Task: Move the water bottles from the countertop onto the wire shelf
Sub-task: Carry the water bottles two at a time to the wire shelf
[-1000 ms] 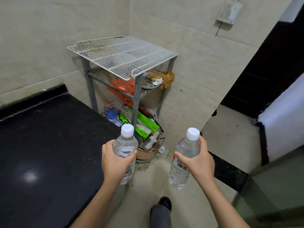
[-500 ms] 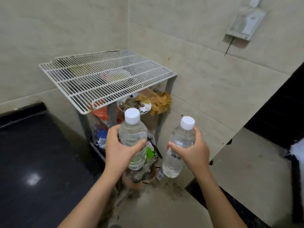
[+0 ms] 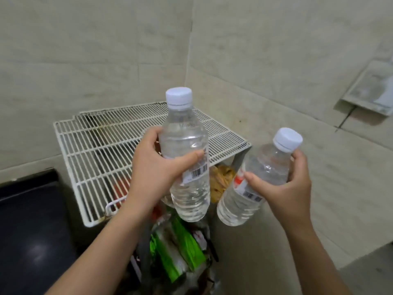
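Note:
I hold two clear water bottles with white caps in the air in front of the white wire shelf [image 3: 100, 150]. My left hand [image 3: 157, 169] grips the left bottle [image 3: 187, 150] around its middle, nearly upright, over the shelf's front right part. My right hand [image 3: 285, 184] grips the right bottle [image 3: 255, 184], which tilts with its cap to the right, just past the shelf's right corner. The shelf top is bare wire, set in the corner of tiled walls.
The black countertop [image 3: 32, 231] lies at the lower left, next to the shelf. Under the shelf sit green packets [image 3: 180, 248], an orange bag and a brownish bundle [image 3: 221, 179]. A wall-mounted box [image 3: 370, 90] hangs at the right.
Both hands have lifted the bottles higher and closer to the shelf. The view has moved in toward the shelf, so the countertop has slid to the lower left.

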A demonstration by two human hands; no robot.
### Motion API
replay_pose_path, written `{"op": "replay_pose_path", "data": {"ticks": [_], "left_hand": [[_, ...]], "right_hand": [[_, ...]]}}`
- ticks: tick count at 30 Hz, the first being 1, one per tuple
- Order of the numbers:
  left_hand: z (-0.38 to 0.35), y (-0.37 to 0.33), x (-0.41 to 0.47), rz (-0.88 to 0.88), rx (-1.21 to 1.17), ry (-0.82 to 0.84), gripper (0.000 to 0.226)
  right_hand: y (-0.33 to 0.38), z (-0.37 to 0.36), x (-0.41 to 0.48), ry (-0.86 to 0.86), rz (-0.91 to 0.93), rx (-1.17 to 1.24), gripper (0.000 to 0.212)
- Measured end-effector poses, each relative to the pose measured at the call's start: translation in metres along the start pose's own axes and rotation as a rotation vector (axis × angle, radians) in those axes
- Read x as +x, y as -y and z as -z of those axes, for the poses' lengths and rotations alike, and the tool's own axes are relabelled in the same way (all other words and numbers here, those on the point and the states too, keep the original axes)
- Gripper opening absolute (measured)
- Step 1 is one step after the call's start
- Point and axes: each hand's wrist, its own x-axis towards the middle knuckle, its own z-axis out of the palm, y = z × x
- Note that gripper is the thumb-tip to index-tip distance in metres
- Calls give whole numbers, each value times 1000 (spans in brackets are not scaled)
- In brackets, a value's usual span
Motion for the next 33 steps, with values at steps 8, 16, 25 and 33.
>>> {"op": "replay_pose_path", "data": {"ticks": [8, 16, 25, 33], "left_hand": [[8, -5, 84, 38, -5, -18, 61], [2, 11, 164, 18, 167, -131, 38], [-49, 59, 246, 46, 423, -347, 57], [-93, 87, 323, 84, 540, -425, 61]], "right_hand": [[6, -31, 92, -116, 184, 149, 57], [-5, -95, 177, 44, 143, 70, 61], [-42, -170, 265, 214, 98, -137, 72], [-58, -226, 333, 245, 127, -161, 74]]}}
